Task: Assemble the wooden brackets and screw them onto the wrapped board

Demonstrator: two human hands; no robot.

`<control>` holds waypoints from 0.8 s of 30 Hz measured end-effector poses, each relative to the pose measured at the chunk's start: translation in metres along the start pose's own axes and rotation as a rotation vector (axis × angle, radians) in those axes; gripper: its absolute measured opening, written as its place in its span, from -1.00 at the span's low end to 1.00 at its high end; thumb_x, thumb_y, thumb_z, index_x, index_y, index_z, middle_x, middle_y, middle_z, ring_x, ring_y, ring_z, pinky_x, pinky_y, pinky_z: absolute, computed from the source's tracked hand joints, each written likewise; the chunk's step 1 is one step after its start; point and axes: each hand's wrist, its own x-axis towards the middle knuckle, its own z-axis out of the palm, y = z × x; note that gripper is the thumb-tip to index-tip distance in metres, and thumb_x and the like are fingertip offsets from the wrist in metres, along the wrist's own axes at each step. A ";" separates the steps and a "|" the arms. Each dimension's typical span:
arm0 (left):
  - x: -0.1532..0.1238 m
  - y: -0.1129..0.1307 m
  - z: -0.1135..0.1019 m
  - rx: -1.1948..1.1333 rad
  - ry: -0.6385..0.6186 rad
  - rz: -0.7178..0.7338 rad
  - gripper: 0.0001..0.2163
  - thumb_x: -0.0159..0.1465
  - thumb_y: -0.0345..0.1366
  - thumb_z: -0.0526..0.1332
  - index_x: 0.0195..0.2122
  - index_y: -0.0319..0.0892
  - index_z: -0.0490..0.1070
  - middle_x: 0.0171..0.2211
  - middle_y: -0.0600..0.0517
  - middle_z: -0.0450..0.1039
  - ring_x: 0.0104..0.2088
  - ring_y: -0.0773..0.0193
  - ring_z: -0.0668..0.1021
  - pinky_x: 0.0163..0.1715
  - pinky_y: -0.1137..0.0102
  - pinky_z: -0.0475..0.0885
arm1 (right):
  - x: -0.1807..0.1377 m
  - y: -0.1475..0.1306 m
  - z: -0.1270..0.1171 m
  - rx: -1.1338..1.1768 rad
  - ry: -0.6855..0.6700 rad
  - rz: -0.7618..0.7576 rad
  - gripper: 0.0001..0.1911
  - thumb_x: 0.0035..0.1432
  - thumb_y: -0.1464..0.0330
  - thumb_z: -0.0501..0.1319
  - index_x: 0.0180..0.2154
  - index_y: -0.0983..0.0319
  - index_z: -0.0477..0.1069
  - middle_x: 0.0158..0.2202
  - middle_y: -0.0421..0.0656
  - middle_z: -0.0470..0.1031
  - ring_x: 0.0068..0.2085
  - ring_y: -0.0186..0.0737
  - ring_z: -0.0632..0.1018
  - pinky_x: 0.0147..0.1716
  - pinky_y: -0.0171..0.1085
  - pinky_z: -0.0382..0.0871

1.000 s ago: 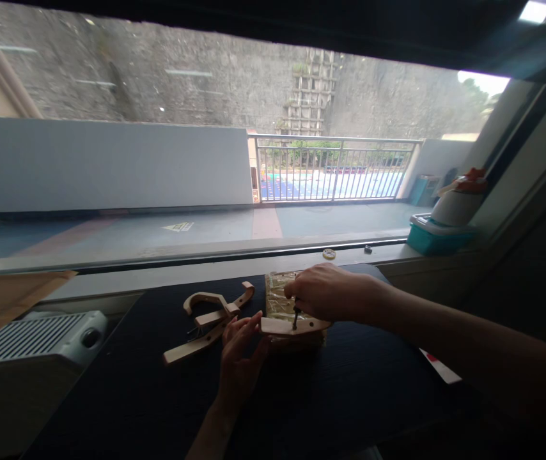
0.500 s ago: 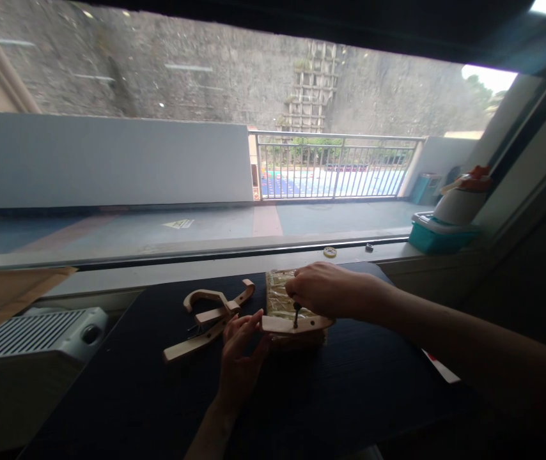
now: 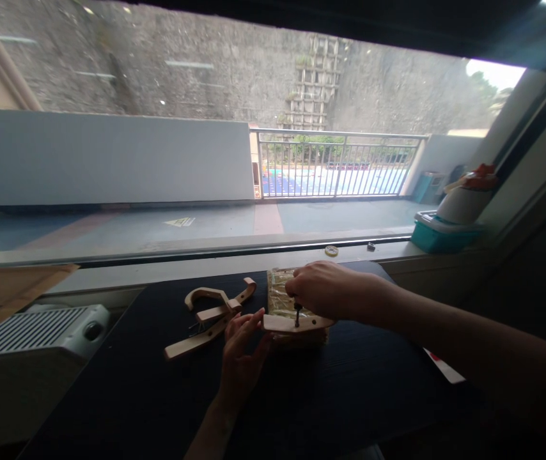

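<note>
My right hand (image 3: 327, 291) is closed round a small dark screwdriver (image 3: 296, 314) whose tip stands on a flat curved wooden piece (image 3: 295, 324). That piece rests on a clear plastic packet (image 3: 283, 297) on the dark table (image 3: 350, 396). My left hand (image 3: 241, 348) lies at the piece's left end, fingers stretched and touching its edge. To the left lie several assembled wooden parts (image 3: 210, 314) with curved arms.
A grey appliance with a ribbed top (image 3: 38, 329) sits at the left. On the window sill are a small yellow ring (image 3: 331, 250) and a teal box (image 3: 440, 233) with a white object on it. A white slip (image 3: 440, 365) lies under my right forearm.
Barely anything has moved; the view has drifted slightly and my right hand stays on the screwdriver over the wooden piece.
</note>
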 end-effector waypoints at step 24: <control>0.000 0.004 -0.001 -0.022 -0.001 -0.051 -0.59 0.18 -0.27 0.22 0.08 -0.03 0.32 -0.25 0.01 0.45 -0.14 0.17 0.47 -0.01 0.12 0.36 | -0.002 0.001 0.000 0.036 0.019 0.025 -0.73 0.24 0.39 0.00 -0.32 0.33 0.45 -0.38 -0.05 0.50 -0.42 -0.29 0.46 -0.49 -0.33 0.13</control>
